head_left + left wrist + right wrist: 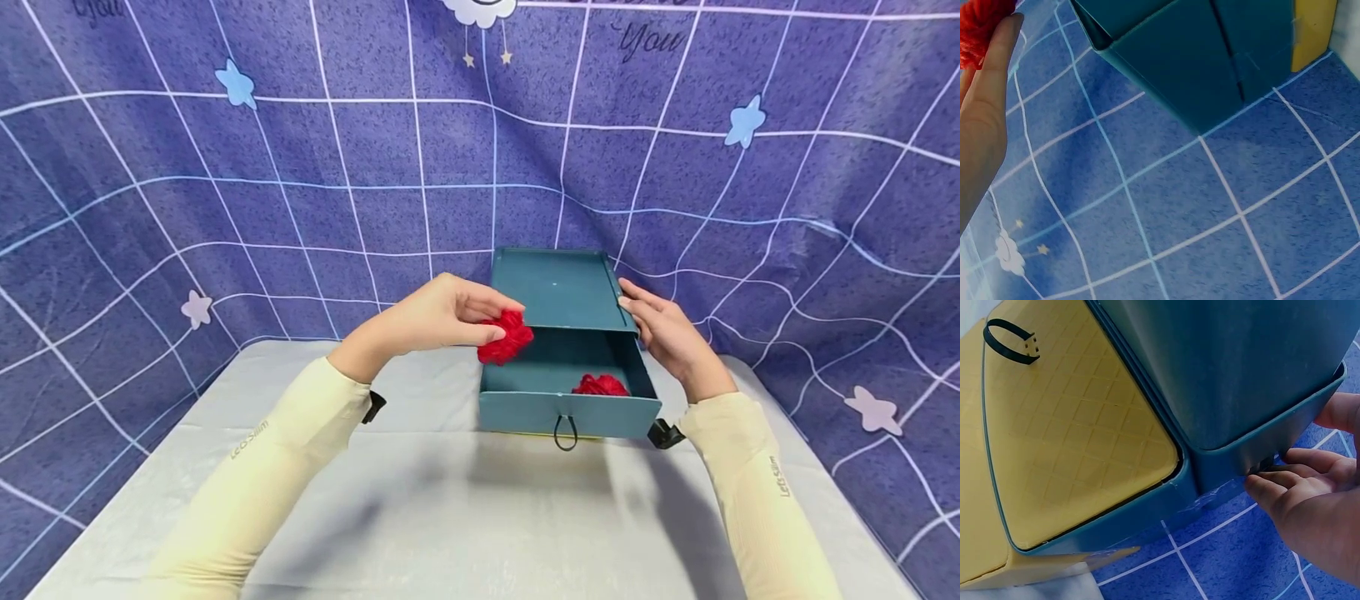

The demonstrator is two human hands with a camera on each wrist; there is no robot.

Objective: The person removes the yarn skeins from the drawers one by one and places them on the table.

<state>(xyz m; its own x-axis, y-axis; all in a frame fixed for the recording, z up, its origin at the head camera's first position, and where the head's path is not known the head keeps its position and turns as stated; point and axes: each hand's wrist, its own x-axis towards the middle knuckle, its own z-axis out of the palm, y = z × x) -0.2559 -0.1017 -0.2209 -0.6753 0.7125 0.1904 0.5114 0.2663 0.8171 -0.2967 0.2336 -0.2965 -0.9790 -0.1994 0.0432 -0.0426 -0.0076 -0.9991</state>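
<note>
My left hand [450, 312] pinches a red yarn bundle [506, 337] between thumb and fingers, above the left part of the pulled-out teal drawer [570, 414]. That bundle also shows at the top left corner of the left wrist view. Inside the drawer, near its front right, lies a second red yarn bundle [602, 385]. My right hand [671, 337] grips the right edge of the teal drawer cabinet [555, 287], thumb near the top and fingers along the side. A dark loop handle [566, 433] hangs from the drawer's front.
Yellow drawer fronts [1079, 437] stack below the teal drawer, one with a dark loop handle [1013, 340]. The cabinet stands on a white-covered table [420, 517], close to a blue gridded curtain [360, 167] at the back.
</note>
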